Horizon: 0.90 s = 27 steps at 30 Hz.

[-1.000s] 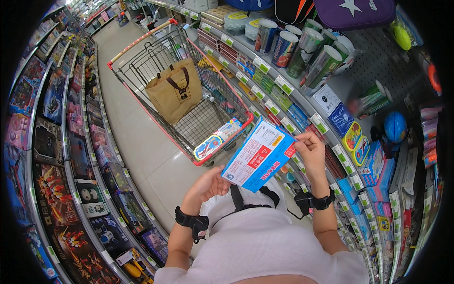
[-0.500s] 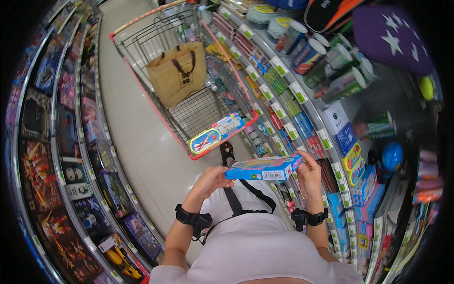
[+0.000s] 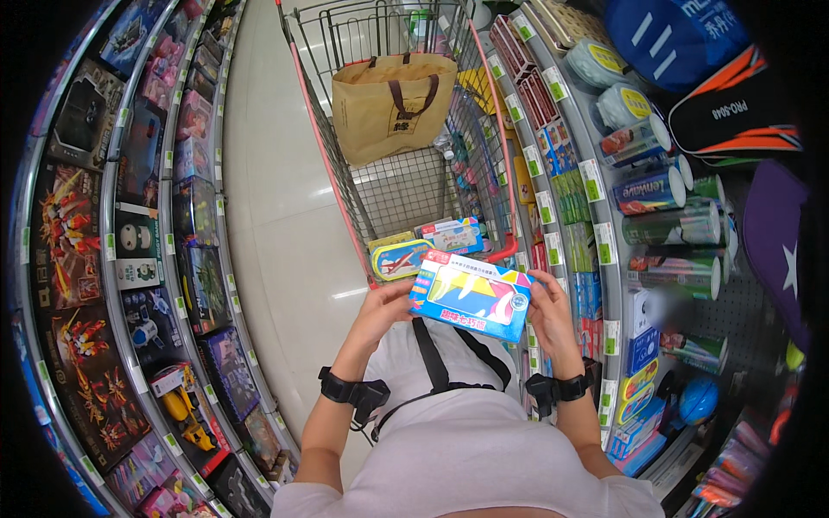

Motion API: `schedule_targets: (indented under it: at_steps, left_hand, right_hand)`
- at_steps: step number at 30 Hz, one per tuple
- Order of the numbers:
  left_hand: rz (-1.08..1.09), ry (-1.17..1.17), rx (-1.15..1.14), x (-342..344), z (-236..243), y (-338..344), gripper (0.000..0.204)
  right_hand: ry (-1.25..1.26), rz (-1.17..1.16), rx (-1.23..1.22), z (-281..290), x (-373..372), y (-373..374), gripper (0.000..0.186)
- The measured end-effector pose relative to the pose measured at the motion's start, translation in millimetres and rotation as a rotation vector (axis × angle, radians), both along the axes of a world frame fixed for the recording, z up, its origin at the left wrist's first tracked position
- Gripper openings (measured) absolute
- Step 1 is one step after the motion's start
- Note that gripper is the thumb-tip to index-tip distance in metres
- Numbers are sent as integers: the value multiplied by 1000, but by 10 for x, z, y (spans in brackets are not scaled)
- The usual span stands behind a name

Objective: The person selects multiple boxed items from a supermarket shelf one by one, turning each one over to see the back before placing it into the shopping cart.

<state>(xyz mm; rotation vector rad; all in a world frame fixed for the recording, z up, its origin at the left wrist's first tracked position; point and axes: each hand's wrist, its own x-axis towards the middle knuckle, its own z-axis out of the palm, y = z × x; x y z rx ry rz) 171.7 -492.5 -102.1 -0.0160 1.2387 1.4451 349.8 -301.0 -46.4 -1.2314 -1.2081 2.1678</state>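
Shopping cart (image 3: 345, 186) with tan bag (image 3: 390, 104) now sits straight ahead beyond the fingertips — the blue box (image 3: 471, 293), edge-on half a second ago, now shows its colourful face flat. Left hand (image 3: 384, 312) and right hand (image 3: 546, 312) pinch its short ends, fingers curled behind; fingertips under the box hidden, box print too small to make out.

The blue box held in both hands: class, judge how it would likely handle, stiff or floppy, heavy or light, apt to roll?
The blue box probably stays stiff: its edges look straight though only its ends are gripped by the left hand and right hand. It seems light, held by the fingers alone. Flat and rectangular, it should not roll.
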Motion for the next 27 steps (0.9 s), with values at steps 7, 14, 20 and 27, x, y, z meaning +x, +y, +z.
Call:
schedule_targets:
  at_steps: [7,14,20,27]
  left_hand:
    - [-44,211,46,-151,-416,628,40]
    - [25,277,-131,-437,-713,1013,36]
    - [-27,239,-230,-531,-957,1116,31]
    - [-30,167,-306,-481,-1159,1110,27]
  right_hand:
    - [-212,190,425,-158,-439,665,19]
    - [-424,565,1048,-840,-1025,1158,14]
    - [-471,770,1052,-1655,-1238,1410,15]
    - [-564,756,683,-2169,-1286,1612,18]
